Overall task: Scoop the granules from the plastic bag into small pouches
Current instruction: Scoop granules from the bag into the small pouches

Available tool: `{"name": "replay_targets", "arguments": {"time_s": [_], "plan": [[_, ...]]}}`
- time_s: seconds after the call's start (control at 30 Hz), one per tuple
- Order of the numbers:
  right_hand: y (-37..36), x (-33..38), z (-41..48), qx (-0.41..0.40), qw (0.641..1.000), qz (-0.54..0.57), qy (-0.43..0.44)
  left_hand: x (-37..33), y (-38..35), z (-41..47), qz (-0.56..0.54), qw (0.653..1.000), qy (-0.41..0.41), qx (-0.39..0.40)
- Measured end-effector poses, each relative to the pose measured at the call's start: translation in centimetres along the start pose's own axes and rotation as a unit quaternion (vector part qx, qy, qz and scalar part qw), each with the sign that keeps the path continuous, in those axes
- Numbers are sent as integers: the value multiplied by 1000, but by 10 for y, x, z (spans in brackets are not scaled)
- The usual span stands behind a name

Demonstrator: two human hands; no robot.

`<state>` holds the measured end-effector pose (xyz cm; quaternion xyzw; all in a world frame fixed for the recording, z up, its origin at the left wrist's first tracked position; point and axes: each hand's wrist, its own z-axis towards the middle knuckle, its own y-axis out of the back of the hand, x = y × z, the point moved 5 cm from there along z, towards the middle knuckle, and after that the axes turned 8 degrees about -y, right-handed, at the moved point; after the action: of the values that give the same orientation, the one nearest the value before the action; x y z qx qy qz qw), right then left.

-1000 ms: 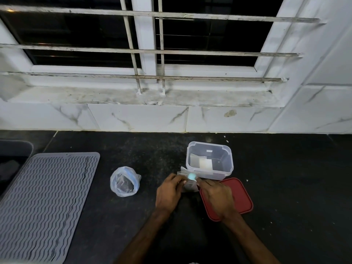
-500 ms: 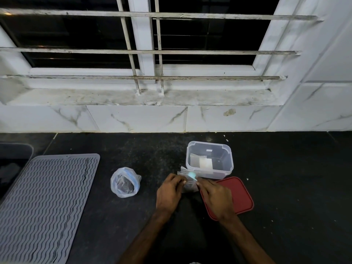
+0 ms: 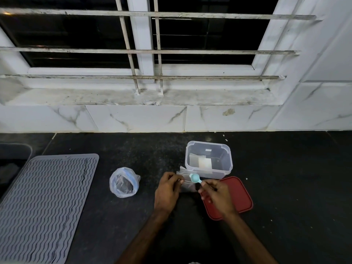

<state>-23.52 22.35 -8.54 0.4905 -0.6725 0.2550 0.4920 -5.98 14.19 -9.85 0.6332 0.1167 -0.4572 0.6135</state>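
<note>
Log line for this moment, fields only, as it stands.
left hand: pinches pouch | right hand: holds spoon at pouch | bag: untouched, left of hands

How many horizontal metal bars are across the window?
3: the top bar, the middle bar, the lowest bar just above the sill. More may lie above the view.

No legible txt; container sticker [image 3: 208, 150] unreadable.
</note>
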Motion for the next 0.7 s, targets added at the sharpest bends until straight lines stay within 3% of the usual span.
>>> {"name": "replay_targets", "arguments": {"time_s": [0.27,0.43,0.53,0.57,0.63,0.7], "plan": [[34,-35,6,-75,993,23,-92,2,-2,-2,-30,999,41,16],[54,-48,18,-109,977,-166,-77,3,4,0,-90,993,75,-12],[55,-37,13,-176,908,-379,-23,4,6,3,-116,989,87,-23],[51,-27,10,-201,897,-394,21,3,8,4,-123,988,86,-31],[33,-3,4,-164,919,-336,124,-3,13,7,-147,985,75,-43],[11,9,4,-54,965,-207,154,-11,17,8,-177,981,63,-48]]}}
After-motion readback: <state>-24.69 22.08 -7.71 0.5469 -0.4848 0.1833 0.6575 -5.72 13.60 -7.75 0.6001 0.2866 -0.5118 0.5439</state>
